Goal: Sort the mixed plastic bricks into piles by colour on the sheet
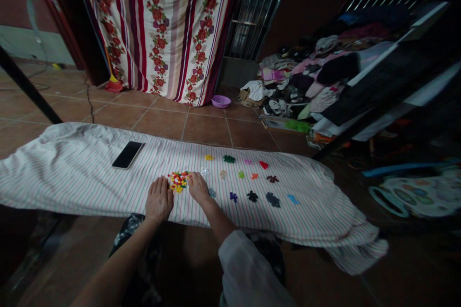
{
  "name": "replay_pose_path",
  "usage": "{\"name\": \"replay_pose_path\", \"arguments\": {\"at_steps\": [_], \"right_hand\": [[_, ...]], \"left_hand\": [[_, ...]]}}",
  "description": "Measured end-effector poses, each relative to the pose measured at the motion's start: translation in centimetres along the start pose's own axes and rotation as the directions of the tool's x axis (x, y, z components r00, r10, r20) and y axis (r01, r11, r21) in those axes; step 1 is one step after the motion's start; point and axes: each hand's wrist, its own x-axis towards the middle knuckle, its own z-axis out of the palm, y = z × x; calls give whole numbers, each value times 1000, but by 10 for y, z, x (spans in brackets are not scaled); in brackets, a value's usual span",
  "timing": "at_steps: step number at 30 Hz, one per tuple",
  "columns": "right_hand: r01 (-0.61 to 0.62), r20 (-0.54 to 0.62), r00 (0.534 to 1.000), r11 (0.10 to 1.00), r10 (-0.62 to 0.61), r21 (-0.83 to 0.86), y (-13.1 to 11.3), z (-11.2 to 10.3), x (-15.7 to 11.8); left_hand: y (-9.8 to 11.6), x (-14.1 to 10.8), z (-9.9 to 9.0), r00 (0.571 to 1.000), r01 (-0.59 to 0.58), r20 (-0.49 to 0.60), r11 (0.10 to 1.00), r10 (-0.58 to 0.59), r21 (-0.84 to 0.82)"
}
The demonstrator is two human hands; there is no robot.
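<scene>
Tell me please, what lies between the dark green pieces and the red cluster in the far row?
Pink pieces lie between the dark green pieces and the red cluster, in the head view.

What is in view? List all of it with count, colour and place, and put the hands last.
Striped cloth: one, whitish, in front of the person
Phone: one, dark screen, on the cloth's left
Mixed pile: one, red, yellow, white and more, between the hands
Small piles: about fourteen, various colours, right of the mixed pile
Curtain: one, white with red stripes and flowers, far side
Basin: one, purple, by the curtain
Dustpan: one, red, floor, left
Clothes heap: uncountable, mixed colours, far right
Barred windows: two, dark, far wall
Tiles: many, brown, floor
Left hand: one, bare, left of the mixed pile
Right hand: one, bare, at its right edge
</scene>
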Motion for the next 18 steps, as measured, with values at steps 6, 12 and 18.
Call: {"name": "replay_pose_path", "arguments": {"at_steps": [6,12,18], "right_hand": [[-27,25,999,1000,27,6,0,-2,2],[-42,16,999,999,42,11,0,-1,1],[-17,-29,999,1000,17,-4,3,4,1]], "left_hand": [[-12,-9,-7,992,123,7,989,-124,84],[-24,-15,-3,998,68,7,994,-69,81],[-25,-13,-1,995,69,66,991,-77,117]]}}
